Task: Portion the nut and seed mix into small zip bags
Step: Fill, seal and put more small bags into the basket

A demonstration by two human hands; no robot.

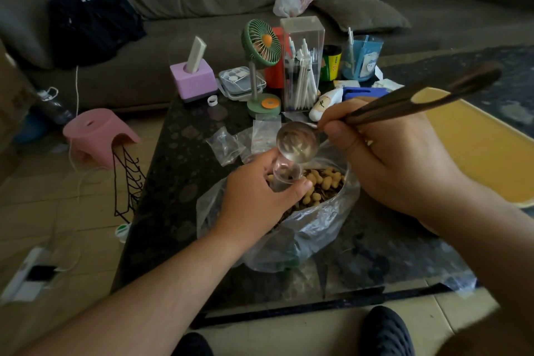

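Note:
A large clear plastic bag [318, 225] of peanuts and seeds [326, 185] sits open on the dark table. My left hand [254, 193] grips a small clear zip bag [284, 176] by its mouth, just above the mix. My right hand [384, 159] holds the dark wooden handle of a metal spoon [297, 140]. The spoon's bowl is tipped over the small bag's opening and looks nearly empty. Several empty small zip bags [245, 139] lie on the table behind the big bag.
The dark glass table [173, 182] carries a green desk fan [261, 46], a clear pen box [302, 63], a purple block [193, 78] and a blue cup [362, 56] at its far end. A yellow tray [485, 153] lies right. A pink stool [98, 136] stands left.

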